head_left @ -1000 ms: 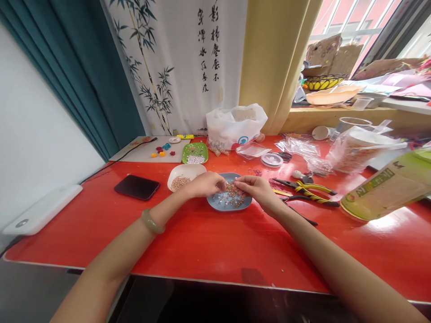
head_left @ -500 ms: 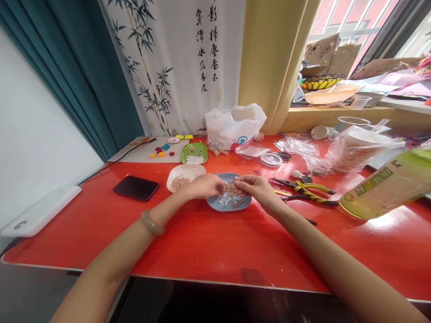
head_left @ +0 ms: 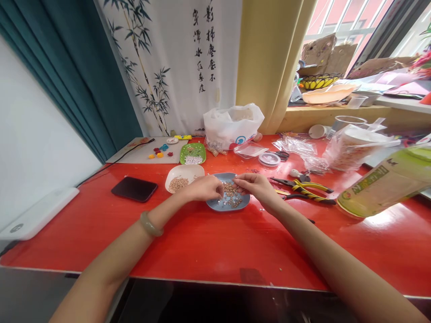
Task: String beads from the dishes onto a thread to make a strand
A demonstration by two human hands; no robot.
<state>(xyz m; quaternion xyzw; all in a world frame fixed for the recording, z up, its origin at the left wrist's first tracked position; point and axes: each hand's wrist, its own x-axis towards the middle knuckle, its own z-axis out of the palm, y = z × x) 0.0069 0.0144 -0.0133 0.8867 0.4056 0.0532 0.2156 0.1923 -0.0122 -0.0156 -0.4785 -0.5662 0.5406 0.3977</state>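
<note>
Gold and clear beads (head_left: pixel 232 190) lie scattered in a blue-grey dish (head_left: pixel 220 207) at the centre of the table. Over the dish's left side is my left hand (head_left: pixel 208 187), its fingers curled and pinched together; whatever they hold is too small to make out. My right hand (head_left: pixel 252 185) reaches over the right rim with thumb and forefinger pinched, and I cannot tell what is between them. Partly behind my left hand stands a white dish (head_left: pixel 190 172) with small gold beads (head_left: pixel 178 184). A green dish (head_left: pixel 193 148) with white beads sits farther back.
A black phone (head_left: pixel 134 189) lies to the left. Right of the dish are yellow-and-black pliers (head_left: pixel 308 187) and a tilted green-labelled bottle (head_left: pixel 380 184). A white plastic bag (head_left: pixel 232 125), a round clear lid (head_left: pixel 269 159) and clear packets (head_left: pixel 294 144) lie at the back.
The whole view has shifted slightly. My left hand's fingers have moved a little within the dish; my right hand keeps its pinch at nearly the same spot.
</note>
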